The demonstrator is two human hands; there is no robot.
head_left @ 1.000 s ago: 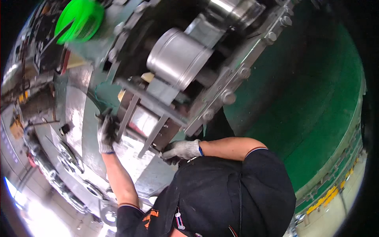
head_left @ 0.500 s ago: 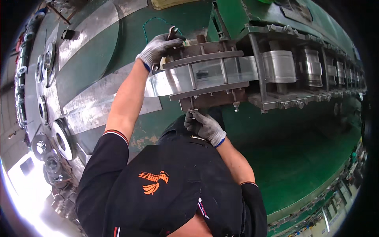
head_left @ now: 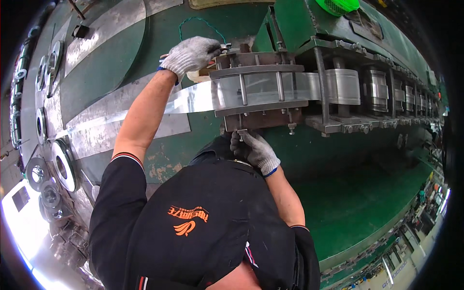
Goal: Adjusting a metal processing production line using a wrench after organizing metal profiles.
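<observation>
The guide frame [head_left: 258, 70] sits near the middle of the head view, just left of a row of metal rollers [head_left: 342, 87], its dark bars joined by round rods. I see a shiny metal strip [head_left: 195, 98] running between those bars, from the left toward the rollers. Both hands wear pale knitted gloves. At the frame's near edge I have the right hand [head_left: 256, 151], its grip together, thumb and fingers clamped on a small bolt [head_left: 242, 135] that hangs beneath the dark plate. The left hand [head_left: 191, 53] is at the frame's far left corner, its fingers curled; I cannot tell whether that grip is closed on anything, since the glove hides its inside. Beyond it, a green cord [head_left: 195, 19] loops over the green surface [head_left: 162, 36]. Metal rings [head_left: 63, 166] lie at far left, and a bright green basket [head_left: 340, 6] stands at the top right.
</observation>
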